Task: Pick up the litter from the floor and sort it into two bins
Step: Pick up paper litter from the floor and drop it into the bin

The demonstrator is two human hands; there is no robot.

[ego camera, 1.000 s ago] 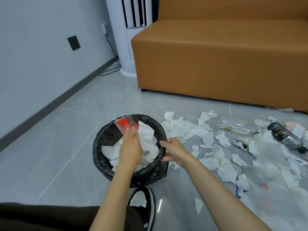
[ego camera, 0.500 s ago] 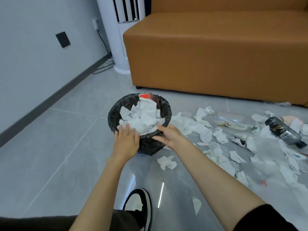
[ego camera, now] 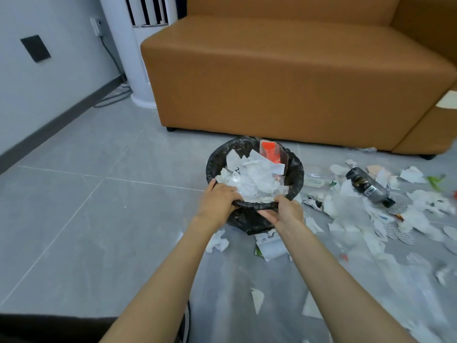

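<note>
A: Where to find the bin [ego camera: 297, 169] just now?

B: On the grey floor [ego camera: 99, 206], near the front of the brown sofa [ego camera: 284, 82], upright, heaped with white paper [ego camera: 252, 179] above the rim. Only one bin to see here.

A: And held how?

B: By the near rim, from both sides: the left hand [ego camera: 217, 201] with fingers curled over the edge into the bin, the right hand [ego camera: 286, 211] with thumb on top of the rim and fingers laid under it against the black liner, pinching.

A: Heavy to move?

B: Probably light, being full of paper and a red packet [ego camera: 270, 152] only. Stiff enough at the rim, judging by the round shape, but covered with a thin, slippery film. Better to squeeze rim and liner together, not the film alone, and to keep level, otherwise risking a spill of the loose paper on top.

A: And the rest of the litter?

B: To the right of the bin, well spread. First the dark bottle [ego camera: 368, 188]: hard, smooth, ready to roll, best taken around the body. Then the clear bottle [ego camera: 316, 180], just beside the bin: thin, easy to dent. Smallest, the tissue scraps [ego camera: 425, 206]: soft, almost weightless, to pinch or gather in a handful.
</note>
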